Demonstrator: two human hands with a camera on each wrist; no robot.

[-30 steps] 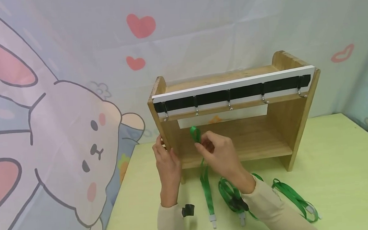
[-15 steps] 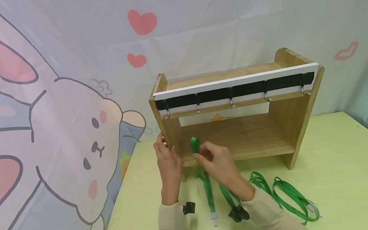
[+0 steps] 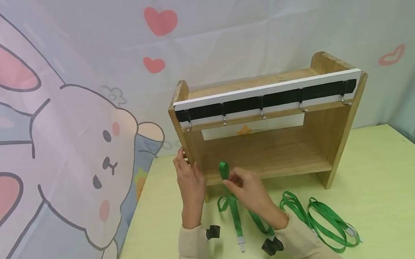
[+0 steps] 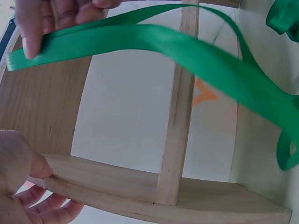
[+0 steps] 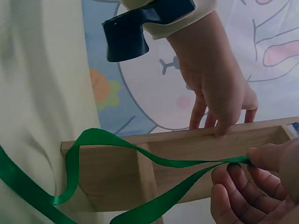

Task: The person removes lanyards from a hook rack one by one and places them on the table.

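My right hand (image 3: 252,191) pinches a green lanyard (image 3: 236,221) between thumb and fingers, a short loop standing up above the fingertips. The strap falls to the table, where its white clip (image 3: 241,242) lies. My left hand (image 3: 190,184) grips the left side panel of a wooden shelf (image 3: 264,154); in the left wrist view its thumb (image 4: 39,165) lies on one side of the panel edge and its fingers on the other. Along the shelf's upper front runs a white and black strip (image 3: 242,105) with several metal hooks (image 3: 262,113), which carry nothing.
More green lanyards (image 3: 331,220) lie coiled on the pale green table (image 3: 387,183) to the right, one partly hidden behind my right forearm. A printed cloth (image 3: 224,40) hangs behind and to the left. Black wrist mounts (image 3: 272,245) sit at both cuffs.
My right hand has come down from in front of the shelf board with the lanyard, and part of the strap now folds into a loop near the table. My left hand keeps its hold.
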